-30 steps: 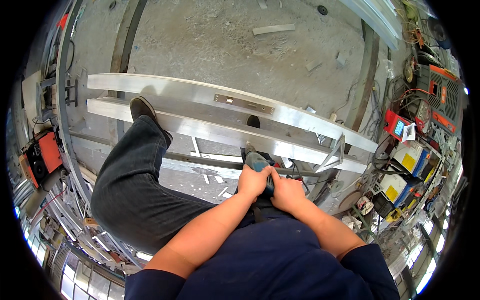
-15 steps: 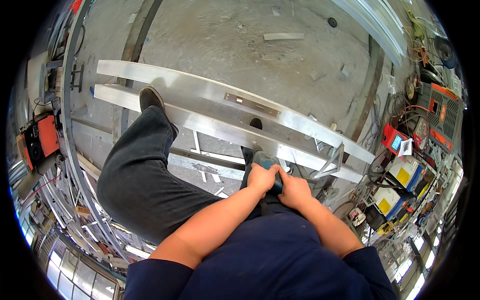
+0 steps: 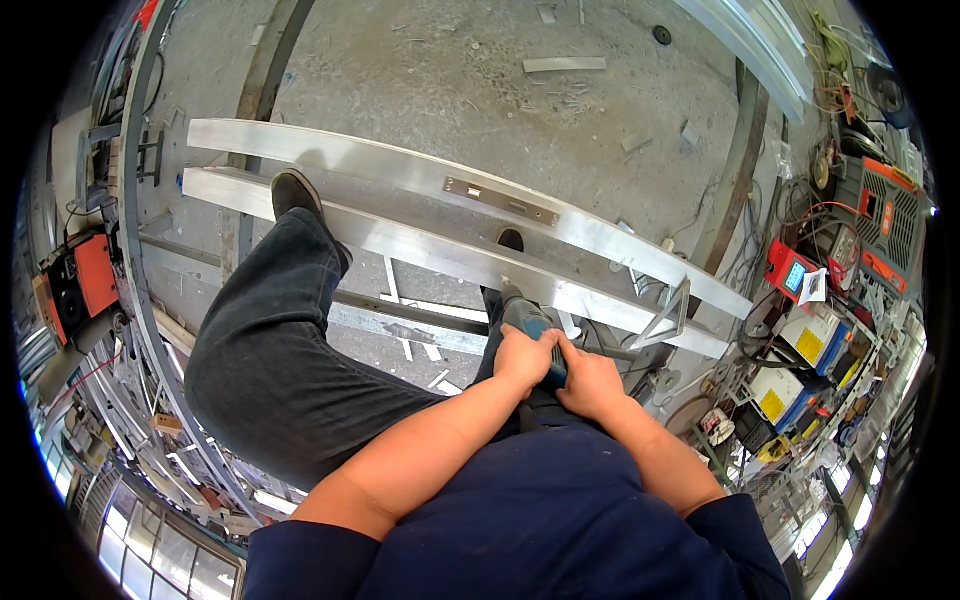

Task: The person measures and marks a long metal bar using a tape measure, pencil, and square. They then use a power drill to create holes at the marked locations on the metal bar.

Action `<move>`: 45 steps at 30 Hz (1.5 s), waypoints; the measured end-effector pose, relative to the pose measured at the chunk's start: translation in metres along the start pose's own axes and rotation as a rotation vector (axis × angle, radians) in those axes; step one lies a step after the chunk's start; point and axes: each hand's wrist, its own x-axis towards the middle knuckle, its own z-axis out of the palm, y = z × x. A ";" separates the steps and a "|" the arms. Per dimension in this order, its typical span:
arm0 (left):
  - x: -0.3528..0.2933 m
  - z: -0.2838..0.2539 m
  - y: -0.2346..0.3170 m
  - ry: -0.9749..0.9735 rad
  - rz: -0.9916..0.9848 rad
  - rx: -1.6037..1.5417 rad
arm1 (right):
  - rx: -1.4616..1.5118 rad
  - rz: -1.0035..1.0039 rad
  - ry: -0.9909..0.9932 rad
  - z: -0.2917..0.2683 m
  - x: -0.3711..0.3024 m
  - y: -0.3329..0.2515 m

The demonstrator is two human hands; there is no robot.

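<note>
Both my hands are wrapped round a teal and dark power drill (image 3: 528,318) held in front of my waist. My left hand (image 3: 522,358) grips its upper body, and my right hand (image 3: 592,380) closes round the rear part, fingers meeting the left's. The drill's grey nose points away from me at the near aluminium bar (image 3: 430,248); the bit and any contact are too small to tell. My left shoe (image 3: 297,193) presses on that bar. Beyond it lies a parallel aluminium bar (image 3: 360,158) with a slotted metal plate (image 3: 500,200) set in its side.
A small triangular metal frame (image 3: 668,318) rests across the bars' right end. Steel beams (image 3: 262,95) support them. Right stand red-grey machines (image 3: 885,225), cables and boxes; at left is an orange-black machine (image 3: 85,280). An offcut strip (image 3: 564,64) lies on the floor.
The view has shifted very slightly. Both hands keep the same grip on the drill, and the bars and my left foot stay in place.
</note>
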 end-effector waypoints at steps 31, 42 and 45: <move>-0.007 0.008 0.021 -0.077 -0.129 -0.020 | -0.089 -0.064 -0.028 0.006 0.013 0.033; -0.008 0.009 0.024 -0.066 -0.140 -0.040 | -0.078 -0.073 -0.024 0.006 0.014 0.036; -0.008 0.008 0.026 -0.079 -0.151 -0.020 | -0.102 -0.040 -0.072 0.003 0.015 0.034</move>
